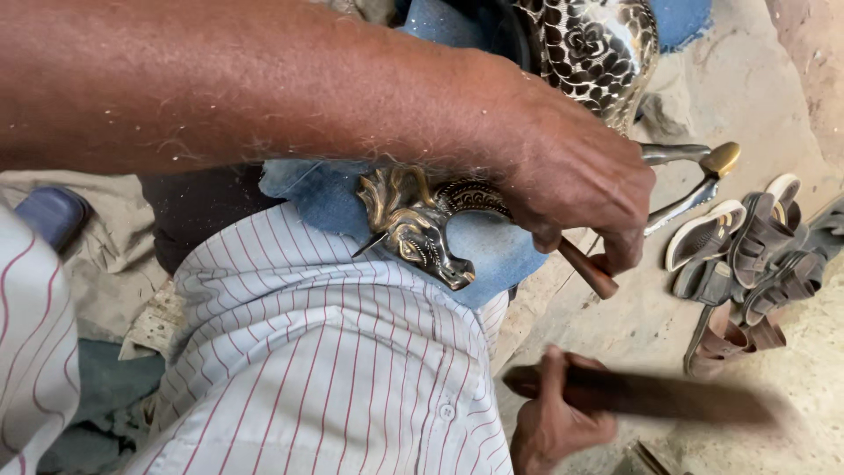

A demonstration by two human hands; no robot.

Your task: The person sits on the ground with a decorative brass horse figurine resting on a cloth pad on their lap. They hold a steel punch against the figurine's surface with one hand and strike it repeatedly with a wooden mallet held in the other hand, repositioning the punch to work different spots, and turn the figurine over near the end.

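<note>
Nearest the camera, the right hand (554, 422) grips a dark, motion-blurred wooden stick (642, 393) lying crosswise, pointing right. Beyond, the left hand (580, 189) pinches a wooden-handled chisel (587, 269) beside a brass horse-head casting (420, 224) on blue cloth (497, 251).

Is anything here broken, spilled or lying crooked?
Nothing looks damaged or spilled. The brass horse head rests on blue cloth in the lap. The only untidy spot is the heap of sandals on the ground.
</note>
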